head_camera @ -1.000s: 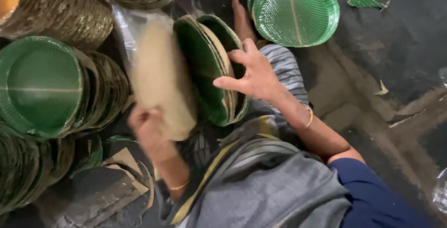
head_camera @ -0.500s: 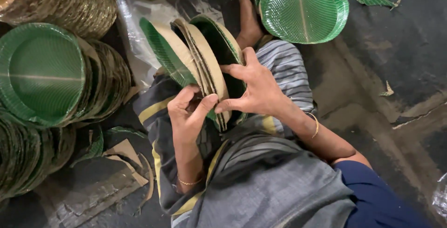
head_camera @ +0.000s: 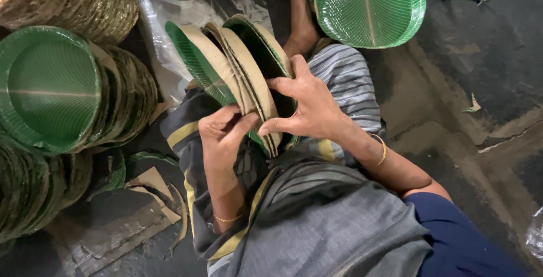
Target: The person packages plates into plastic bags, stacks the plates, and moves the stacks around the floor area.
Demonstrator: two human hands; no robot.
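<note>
A bundle of round paper plates [head_camera: 237,73], green on the face and tan on the back, stands on edge in my lap. My right hand [head_camera: 308,104] grips the bundle's near right side, thumb across the plate edges. My left hand [head_camera: 223,130] presses on the bundle's lower left edge, fingers curled onto the rims. The plates fan apart slightly at the top. My bare foot [head_camera: 300,17] shows just beyond the bundle.
A stack of green plates [head_camera: 367,5] lies face up at the top right. More stacked plates [head_camera: 54,85] lie on their side at left, others [head_camera: 73,0] above them. A clear plastic bag [head_camera: 169,22] sits behind the bundle. Cardboard scraps [head_camera: 147,189] litter the dark floor.
The left hand, which held a tan plate stack apart at the left, brought it against the bundle. Both hands now clasp the plates together.
</note>
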